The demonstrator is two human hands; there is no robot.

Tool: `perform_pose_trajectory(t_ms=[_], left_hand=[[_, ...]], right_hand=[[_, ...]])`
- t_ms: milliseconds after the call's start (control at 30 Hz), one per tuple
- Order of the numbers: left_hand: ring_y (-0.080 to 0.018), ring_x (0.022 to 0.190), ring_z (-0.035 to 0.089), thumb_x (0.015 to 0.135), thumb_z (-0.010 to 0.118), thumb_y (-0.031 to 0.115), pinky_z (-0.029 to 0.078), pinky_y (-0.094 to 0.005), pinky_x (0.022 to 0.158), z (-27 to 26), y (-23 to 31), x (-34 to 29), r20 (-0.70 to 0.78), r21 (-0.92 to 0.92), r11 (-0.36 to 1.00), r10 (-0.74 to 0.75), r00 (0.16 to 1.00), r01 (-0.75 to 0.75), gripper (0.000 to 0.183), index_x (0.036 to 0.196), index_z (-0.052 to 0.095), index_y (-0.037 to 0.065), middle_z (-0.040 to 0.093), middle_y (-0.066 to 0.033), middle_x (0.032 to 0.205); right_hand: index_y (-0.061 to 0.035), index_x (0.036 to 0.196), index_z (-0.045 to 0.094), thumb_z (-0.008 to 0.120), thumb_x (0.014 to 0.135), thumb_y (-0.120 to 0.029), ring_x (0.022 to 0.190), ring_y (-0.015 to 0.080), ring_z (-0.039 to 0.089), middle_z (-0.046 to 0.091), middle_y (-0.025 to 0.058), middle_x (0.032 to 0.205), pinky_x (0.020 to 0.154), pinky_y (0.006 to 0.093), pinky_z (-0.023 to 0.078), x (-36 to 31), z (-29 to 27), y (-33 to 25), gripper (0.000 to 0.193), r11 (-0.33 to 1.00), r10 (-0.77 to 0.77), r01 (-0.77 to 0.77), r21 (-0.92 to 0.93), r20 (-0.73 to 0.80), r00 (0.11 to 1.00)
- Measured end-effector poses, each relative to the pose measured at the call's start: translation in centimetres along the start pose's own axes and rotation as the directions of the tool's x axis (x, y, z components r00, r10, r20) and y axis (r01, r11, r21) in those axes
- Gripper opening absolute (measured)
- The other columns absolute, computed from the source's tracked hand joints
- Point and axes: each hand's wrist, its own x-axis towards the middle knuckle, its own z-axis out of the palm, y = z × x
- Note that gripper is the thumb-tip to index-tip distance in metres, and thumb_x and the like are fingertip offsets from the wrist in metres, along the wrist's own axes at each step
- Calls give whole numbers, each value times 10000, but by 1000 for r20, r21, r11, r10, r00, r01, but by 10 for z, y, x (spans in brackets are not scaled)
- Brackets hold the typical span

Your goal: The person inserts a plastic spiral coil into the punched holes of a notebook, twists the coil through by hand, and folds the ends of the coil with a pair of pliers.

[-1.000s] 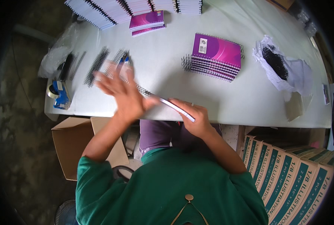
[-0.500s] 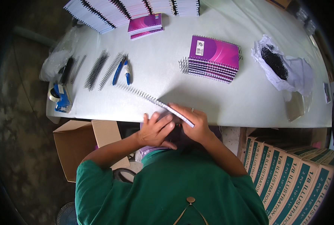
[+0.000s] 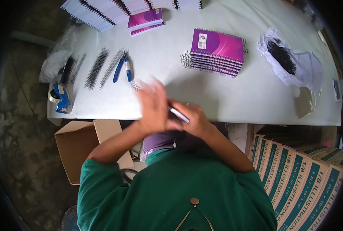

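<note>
Head view: right hand [image 3: 192,121] grips a notebook [image 3: 178,114] at the near table [image 3: 256,100] edge; blurred left hand [image 3: 153,104], fingers spread, apparently winds the wire spiral [image 3: 136,86] in. Further turning seems needed.

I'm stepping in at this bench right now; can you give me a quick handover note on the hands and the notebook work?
Left hand: blurred in motion, over the spiral at the table's near edge.
Right hand: gripping the notebook being bound, edge-on.
Bound purple notebooks stacked mid-table; loose wire coils and blue-handled pliers to the left.
Done: one stack bound.
Left: this notebook's spiral; whether it is fully seated cannot be told. Unbound piles wait at the far edge.
</note>
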Motion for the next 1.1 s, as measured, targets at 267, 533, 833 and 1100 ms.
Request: perform_pose_trajectory(t_ms=[267,533,833,1100], left_hand=[[-522,1107,344,753,478,666,193,-672,923,-1,-5,22,-249,-97,990,-124,960,103,920,1265,335,-86,330,-386,1209],[-506,1263,238,859,313,662,58,-627,1021,-10,10,47,-234,-161,967,-233,944,199,899,1356,231,-83,309,-318,1335],[-250,834,563,806,634,248,414,-354,727,-44,-7,66,22,-470,864,-192,981,180,233,959,599,77,575,-83,925],[-212,562,520,694,733,254,409,-327,507,-31,-11,96,-84,-292,945,-181,980,149,243,674,567,77,511,-42,617]], right_hand=[[-106,1398,276,606,776,-15,880,313,644,636,145,1070,749,371,518,8,-5,2,710,979,174,-186,78,138,975],[-123,1407,205,634,779,-52,912,335,633,641,140,1031,763,372,496,7,-9,11,764,965,185,-192,179,54,981],[-50,1198,479,635,774,-21,789,274,650,652,147,884,670,336,492,16,-10,10,452,902,339,-329,281,13,941],[-18,959,637,628,785,-22,748,244,643,662,145,847,677,316,490,11,-9,24,174,878,346,-363,312,109,932]])
